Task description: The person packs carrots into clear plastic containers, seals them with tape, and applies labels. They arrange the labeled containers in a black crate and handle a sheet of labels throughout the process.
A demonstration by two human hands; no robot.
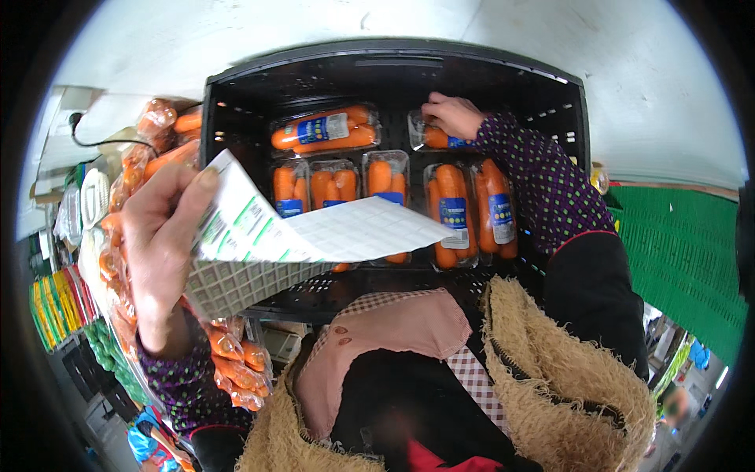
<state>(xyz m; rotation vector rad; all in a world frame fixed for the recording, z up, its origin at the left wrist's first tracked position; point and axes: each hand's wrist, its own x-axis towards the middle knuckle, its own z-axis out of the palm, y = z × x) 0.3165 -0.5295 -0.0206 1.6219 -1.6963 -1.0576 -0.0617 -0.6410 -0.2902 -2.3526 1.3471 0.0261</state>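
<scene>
Nearest us, our shaggy tan jacket [566, 370] hangs open, with a black plastic crate [314, 82] beyond it. Our left hand [161, 240] has its grip closed on a label sheet [354, 230], thumb pressed against fingers at the left edge; the rest bends away rightward from that grip, above the crate, partly covering several clear-wrapped carrot packs [451, 197]. Our right hand [454, 116] reaches into the crate's far right part, fingers curled over another carrot tray [435, 139], whose left end shows just beside the grip. We cannot tell whether that grip clasps the tray or only presses on it. Outside, to our left, lie bagged carrots [240, 374].
</scene>
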